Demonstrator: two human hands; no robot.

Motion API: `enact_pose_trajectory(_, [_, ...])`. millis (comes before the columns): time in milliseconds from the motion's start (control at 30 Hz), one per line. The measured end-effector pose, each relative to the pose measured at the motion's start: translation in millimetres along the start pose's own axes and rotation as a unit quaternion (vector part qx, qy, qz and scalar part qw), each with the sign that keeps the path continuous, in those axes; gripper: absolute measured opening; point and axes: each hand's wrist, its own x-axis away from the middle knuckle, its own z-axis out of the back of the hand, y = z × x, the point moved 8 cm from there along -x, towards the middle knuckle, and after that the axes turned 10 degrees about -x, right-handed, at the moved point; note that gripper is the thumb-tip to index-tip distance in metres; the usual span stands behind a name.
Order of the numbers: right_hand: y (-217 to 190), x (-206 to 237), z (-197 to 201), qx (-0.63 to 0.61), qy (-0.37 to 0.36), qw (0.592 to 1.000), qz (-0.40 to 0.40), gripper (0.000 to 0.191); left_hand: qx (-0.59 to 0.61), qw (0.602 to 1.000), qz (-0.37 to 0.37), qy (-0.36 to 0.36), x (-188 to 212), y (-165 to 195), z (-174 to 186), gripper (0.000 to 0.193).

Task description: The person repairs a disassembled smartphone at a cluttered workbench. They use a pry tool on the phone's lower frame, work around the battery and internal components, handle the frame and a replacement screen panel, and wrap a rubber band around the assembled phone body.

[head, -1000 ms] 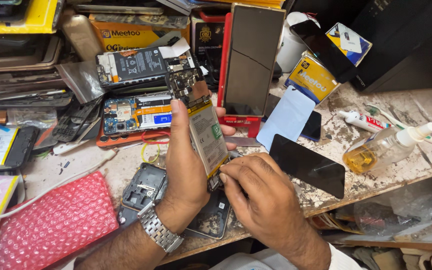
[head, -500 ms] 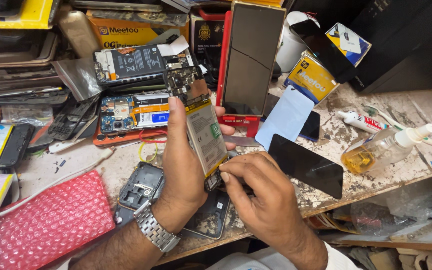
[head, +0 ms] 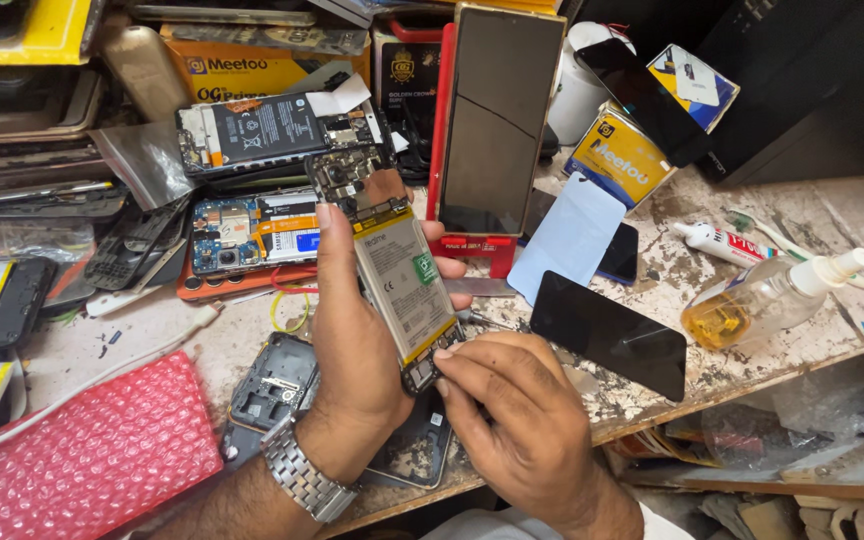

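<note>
My left hand, with a metal watch on its wrist, grips an opened phone upright, its white battery and circuit board facing me. My right hand sits just below it, with fingertips pinched on the phone's bottom edge near the small lower board. Under my hands on the bench lie a black camera-frame part and a dark back cover.
Two more opened phones lie behind. A tall dark screen leans upright, a black glass panel lies to the right, beside a spray bottle of amber liquid and a glue tube. Red bubble wrap sits left.
The view has shifted slightly. My right hand's fingers have moved a little up to the phone's lower end; my left hand keeps the phone in the same pose.
</note>
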Motion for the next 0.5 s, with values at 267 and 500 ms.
enact_pose_trajectory(267, [-1.6,-2.4,-7.1,0.028,-0.043,0.998,0.047,0.034,0.027,0.999,0.007,0.016,-0.8,-2.2,4.7,0.075])
enact_pose_trajectory(500, [-2.1,0.7,-4.4,0.042,-0.042,0.996,0.065,0.033,0.037,0.999,0.008,0.002,-1.4,-5.5,2.7,0.075])
